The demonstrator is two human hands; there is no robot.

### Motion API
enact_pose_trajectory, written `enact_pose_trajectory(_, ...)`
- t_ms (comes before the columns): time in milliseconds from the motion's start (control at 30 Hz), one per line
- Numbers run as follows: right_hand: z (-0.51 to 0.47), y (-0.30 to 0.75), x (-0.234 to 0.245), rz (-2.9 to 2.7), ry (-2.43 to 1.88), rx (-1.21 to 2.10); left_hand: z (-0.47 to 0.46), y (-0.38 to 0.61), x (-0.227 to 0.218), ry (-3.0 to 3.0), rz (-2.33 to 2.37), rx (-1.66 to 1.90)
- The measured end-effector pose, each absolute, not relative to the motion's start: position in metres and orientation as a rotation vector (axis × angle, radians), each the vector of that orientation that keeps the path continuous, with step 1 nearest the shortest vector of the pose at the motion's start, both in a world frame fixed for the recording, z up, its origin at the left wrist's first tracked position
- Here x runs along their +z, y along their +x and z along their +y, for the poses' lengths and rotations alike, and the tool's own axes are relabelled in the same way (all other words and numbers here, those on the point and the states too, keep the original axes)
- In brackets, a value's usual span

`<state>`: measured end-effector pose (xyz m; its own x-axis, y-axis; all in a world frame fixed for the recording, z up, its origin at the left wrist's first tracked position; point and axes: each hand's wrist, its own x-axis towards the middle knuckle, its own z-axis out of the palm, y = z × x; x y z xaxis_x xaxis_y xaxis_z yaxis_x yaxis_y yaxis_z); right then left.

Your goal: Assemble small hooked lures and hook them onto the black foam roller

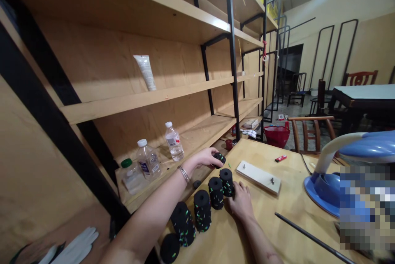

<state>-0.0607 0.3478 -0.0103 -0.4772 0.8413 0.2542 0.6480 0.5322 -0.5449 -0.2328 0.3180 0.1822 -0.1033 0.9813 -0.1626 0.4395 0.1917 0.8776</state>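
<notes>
My left hand [210, 157], a bracelet on its wrist, reaches over the table's back edge. Its fingers are closed on a short black speckled ring [220, 157]. Just in front stands a black stack of rings [227, 183] with a hole in its top. My right hand [241, 199] is curled against the lower right side of that stack; some of its fingertips are hidden. Toward me runs a row of similar stacks with green and coloured flecks: one stack [216, 194], a taller one [203, 211], a leaning one [184, 225], and a low black piece [170, 248].
Right of my hands lie a pale board with upright screws [258, 177], a small red packet [280, 158] and a dark rod [311, 236]. A blue lamp [322, 192] stands further right. Shelving [185, 87] with bottles [174, 142] borders the table's left. A loose black piece [196, 184] lies by the edge.
</notes>
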Motion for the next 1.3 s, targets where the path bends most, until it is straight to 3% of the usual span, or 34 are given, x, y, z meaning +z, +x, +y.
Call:
enact_pose_trajectory(433, 0.346, -0.056, -0.002, -2.256, -1.183, 0.477, 0.275, -0.243, 0.194, 1.352, 1.291, 1.03)
enact_pose_trajectory(933, 0.362, -0.044, 0.003, -2.253, -1.259, 0.562, 0.183, -0.275, 0.214, 1.506, 1.534, 1.152)
enact_pose_trajectory(1067, 0.352, -0.032, 0.013, -2.184, -1.327, 0.514, 0.12, -0.305, 0.199, 1.429, 1.868, 1.085)
enact_pose_trajectory(1300, 0.297, -0.006, 0.029, -2.065, -1.279, 0.424, 0.056, -0.284, 0.129, 1.347, 2.294, 0.735)
